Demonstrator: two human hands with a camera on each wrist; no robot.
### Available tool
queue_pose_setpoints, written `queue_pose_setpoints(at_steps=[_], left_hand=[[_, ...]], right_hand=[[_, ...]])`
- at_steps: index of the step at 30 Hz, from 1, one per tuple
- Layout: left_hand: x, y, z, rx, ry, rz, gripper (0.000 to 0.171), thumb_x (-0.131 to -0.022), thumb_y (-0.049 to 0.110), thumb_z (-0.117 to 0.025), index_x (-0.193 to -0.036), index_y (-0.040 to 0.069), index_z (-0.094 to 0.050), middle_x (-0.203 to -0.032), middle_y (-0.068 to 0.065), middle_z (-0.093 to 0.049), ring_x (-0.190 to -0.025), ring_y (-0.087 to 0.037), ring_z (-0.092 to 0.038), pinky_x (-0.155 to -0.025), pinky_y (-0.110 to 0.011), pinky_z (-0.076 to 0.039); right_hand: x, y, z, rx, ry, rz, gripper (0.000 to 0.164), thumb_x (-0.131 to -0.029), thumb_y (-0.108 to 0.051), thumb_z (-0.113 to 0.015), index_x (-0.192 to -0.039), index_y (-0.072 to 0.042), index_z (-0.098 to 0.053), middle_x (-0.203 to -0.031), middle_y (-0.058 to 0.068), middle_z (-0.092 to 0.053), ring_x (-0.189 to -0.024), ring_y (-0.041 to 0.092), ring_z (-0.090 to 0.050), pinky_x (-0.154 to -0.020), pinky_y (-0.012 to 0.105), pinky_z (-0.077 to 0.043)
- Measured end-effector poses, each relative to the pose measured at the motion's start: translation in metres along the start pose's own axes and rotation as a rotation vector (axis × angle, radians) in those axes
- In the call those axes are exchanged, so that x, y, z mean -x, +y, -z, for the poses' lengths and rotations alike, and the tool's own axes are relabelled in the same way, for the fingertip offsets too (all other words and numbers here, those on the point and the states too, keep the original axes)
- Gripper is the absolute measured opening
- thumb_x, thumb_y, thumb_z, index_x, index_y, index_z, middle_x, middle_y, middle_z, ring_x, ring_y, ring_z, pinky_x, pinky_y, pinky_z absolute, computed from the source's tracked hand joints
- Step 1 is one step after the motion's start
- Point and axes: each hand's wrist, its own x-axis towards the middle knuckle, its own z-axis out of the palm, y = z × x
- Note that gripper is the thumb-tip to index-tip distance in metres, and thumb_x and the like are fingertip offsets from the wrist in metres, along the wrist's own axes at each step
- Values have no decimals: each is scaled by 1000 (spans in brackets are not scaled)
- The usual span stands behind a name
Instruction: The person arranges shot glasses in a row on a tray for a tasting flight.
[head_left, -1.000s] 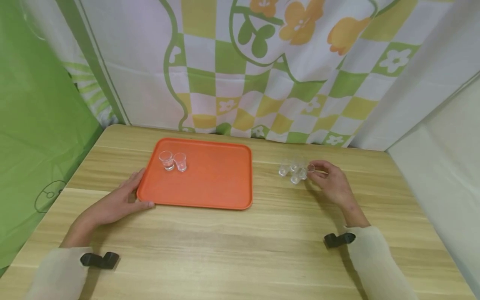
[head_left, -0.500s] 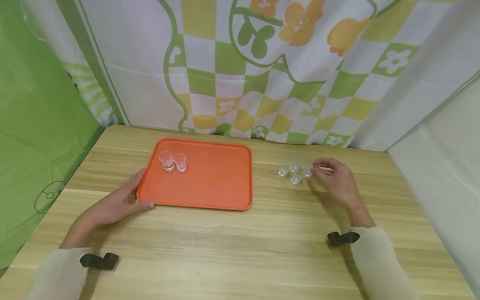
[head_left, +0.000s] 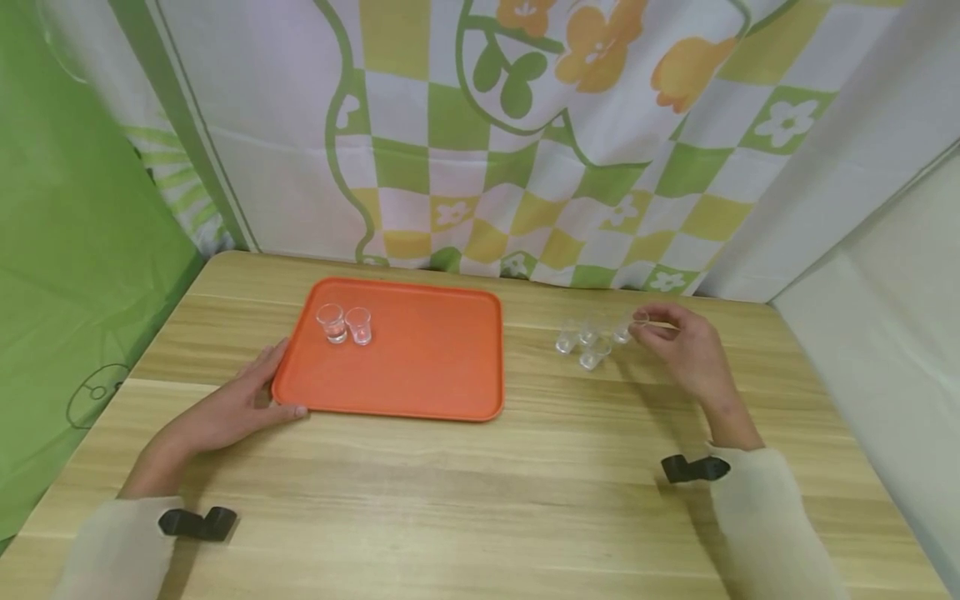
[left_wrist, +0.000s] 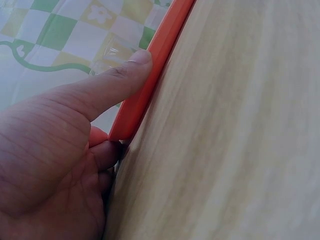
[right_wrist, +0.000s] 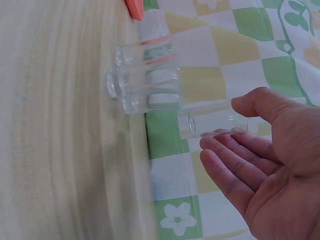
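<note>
My right hand [head_left: 686,350] pinches a clear shot glass [right_wrist: 212,120] by its rim, between thumb and fingers. In the right wrist view the glass's base is raised off the table. Just left of it three more shot glasses [head_left: 595,356] stand close together, upright. At the left, my left hand [head_left: 232,404] lies around the near left corner of an orange tray [head_left: 405,375]. Its thumb is stretched along the front edge and its fingers along the left side; the left wrist view partly hides those fingers. Two shot glasses [head_left: 359,325] stand side by side at the tray's far left.
The wooden table [head_left: 450,508] carries the tray and glasses. Behind its far edge hangs a checked, flowered curtain [head_left: 525,183]. Green cloth [head_left: 82,275] borders the left side and a pale wall [head_left: 885,333] the right. Bare tabletop lies between the tray and the glasses.
My right hand has drawn one shot glass to the right and away from the group. The left hand and tray stay put.
</note>
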Motion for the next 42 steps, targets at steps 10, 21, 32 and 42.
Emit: queue_pose_setpoints(at_steps=[10,21,32,42], left_hand=[[1,1,-1,11,-6,-9,107,-95,41,-75,-167,12,0,-168,-27,1,-151,-53,0,-107,-82,-13],[1,1,-1,2,-5,-12,107,-95,40,-75,-166,11,-1,-168,-27,1,-151,-52,-1,-108,-81,-14],[0,1,0,-2,-7,-19,106,-96,41,-74,-167,11,-1,-169,-26,1,-152,-52,0,-108,-81,-14],[0,1,1,-18,-16,-8,106,-96,46,-73,-167,13,-1,-169,-24,1,-151,-52,1,-107,-81,-13]], right_hand=[[-2,-14,2,29,10,32,44,-99,-32,-72,-131,-1,-66,-126,16,-69,-104,15,-71,-76,9,-51],[-10,-31,-9,-47,6,93,37,-97,-20,-75,-126,3,-68,-120,18,-70,-101,20,-72,-77,13,-54],[-16,-46,-28,-138,-45,128,31,-96,-9,-76,-120,7,-67,-117,23,-70,-104,38,-71,-76,15,-56],[-23,-51,-52,-146,-105,173,31,-94,-3,-76,-121,9,-67,-117,23,-69,-102,37,-73,-75,20,-58]])
